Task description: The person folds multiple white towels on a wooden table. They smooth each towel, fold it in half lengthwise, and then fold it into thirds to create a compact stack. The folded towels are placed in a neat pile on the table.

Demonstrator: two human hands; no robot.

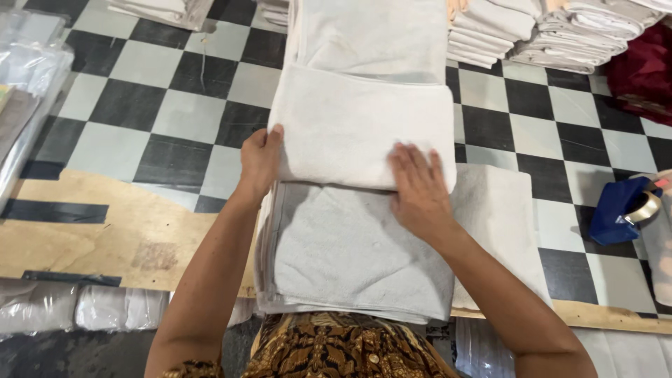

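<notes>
The left hand (260,159) is gripping the left edge of a folded white towel (364,126), with the thumb lying on top of the cloth and the fingers curled around and under the edge. The right hand (418,189) is lying flat on the near right part of the same towel, fingers spread and extended, palm pressing down at the towel's near fold.

The folded white towel is sitting between the two hands and extending away from them, toward the far side of the surface. Directly beneath both hands and nearer to the person, a stack of grey-white towels (350,259) is lying flat, its layered edges showing below the left wrist. Beyond the fingertips, a further length of white cloth (374,35) is running away from the folded towel.

To the right of the right hand, well apart, a blue tape dispenser (625,210) is resting on the black-and-white checkered surface (168,112). Farther off beyond the right hand, piles of folded white towels (553,31) are standing. To the left of the left forearm, a brown board (91,238) is covering part of the surface.
</notes>
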